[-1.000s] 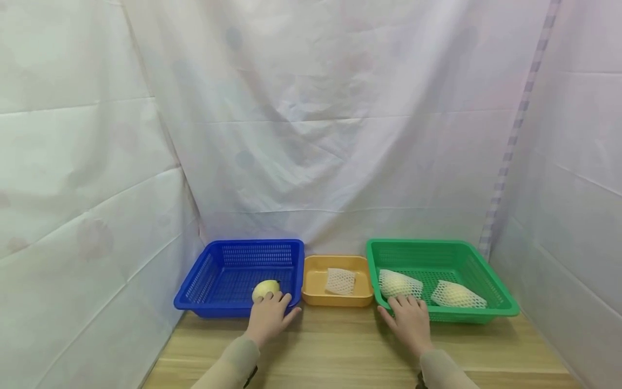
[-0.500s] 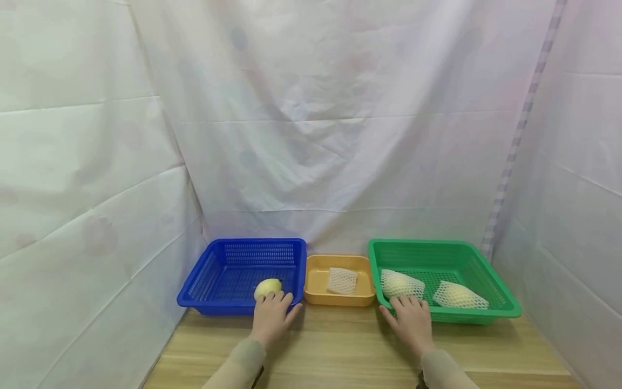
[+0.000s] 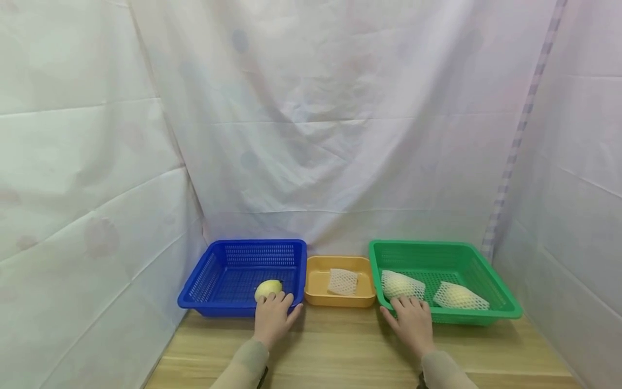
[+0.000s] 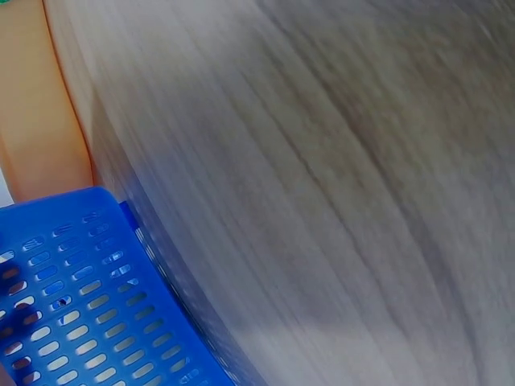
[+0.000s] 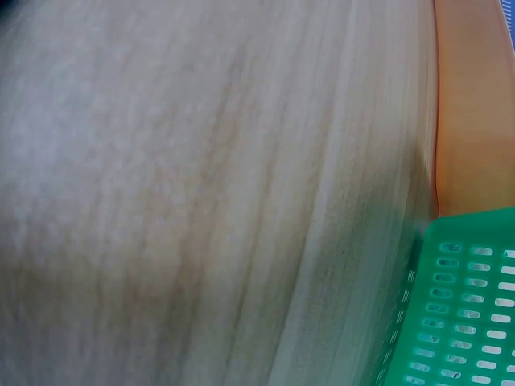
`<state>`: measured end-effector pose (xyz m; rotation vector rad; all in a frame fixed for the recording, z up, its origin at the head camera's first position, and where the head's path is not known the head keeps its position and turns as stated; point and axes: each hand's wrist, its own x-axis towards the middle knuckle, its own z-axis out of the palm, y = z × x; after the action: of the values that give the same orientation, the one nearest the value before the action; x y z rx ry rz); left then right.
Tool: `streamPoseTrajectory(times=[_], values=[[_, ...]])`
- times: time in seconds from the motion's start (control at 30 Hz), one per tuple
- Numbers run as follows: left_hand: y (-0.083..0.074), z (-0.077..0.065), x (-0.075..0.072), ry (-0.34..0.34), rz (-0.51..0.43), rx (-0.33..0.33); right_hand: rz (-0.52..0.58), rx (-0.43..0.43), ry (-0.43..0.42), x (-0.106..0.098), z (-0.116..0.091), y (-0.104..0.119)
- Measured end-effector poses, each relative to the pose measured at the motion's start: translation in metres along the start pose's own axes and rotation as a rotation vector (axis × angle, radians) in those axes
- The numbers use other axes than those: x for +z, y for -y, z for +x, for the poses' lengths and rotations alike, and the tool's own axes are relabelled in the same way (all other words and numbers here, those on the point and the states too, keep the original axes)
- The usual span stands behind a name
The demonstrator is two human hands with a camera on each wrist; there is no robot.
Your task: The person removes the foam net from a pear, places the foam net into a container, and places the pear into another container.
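In the head view my left hand (image 3: 273, 319) rests on the front rim of the blue basket (image 3: 194, 300), fingers relaxed over the edge. Just beyond its fingertips lies a yellow pear (image 3: 267, 289) with a dark stem, partly hidden by the hand. My right hand (image 3: 411, 323) rests likewise on the front rim of the green basket (image 3: 491, 313), beside its left corner. Close to those fingertips sits a pale fruit in a white foam net (image 3: 401, 284). A second netted fruit (image 3: 459, 296) lies farther right. Neither wrist view shows the fingers clearly.
Between the baskets stands a shallow orange tray (image 3: 316, 298) holding a white foam net sleeve (image 3: 343, 281). All three containers are on a wooden table (image 3: 340, 346). White cloth (image 3: 340, 135) hangs behind and along both sides.
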<state>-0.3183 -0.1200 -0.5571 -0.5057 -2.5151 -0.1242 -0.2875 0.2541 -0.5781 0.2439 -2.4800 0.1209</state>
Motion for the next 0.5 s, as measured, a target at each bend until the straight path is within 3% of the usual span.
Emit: streamPoseTrajectory(times=[0.5], values=[[0.0027, -0.0017, 0.0077, -0.019, -0.002, -0.006, -0.001, 0.021, 0.053, -0.0036, 0.0013, 0.0027]])
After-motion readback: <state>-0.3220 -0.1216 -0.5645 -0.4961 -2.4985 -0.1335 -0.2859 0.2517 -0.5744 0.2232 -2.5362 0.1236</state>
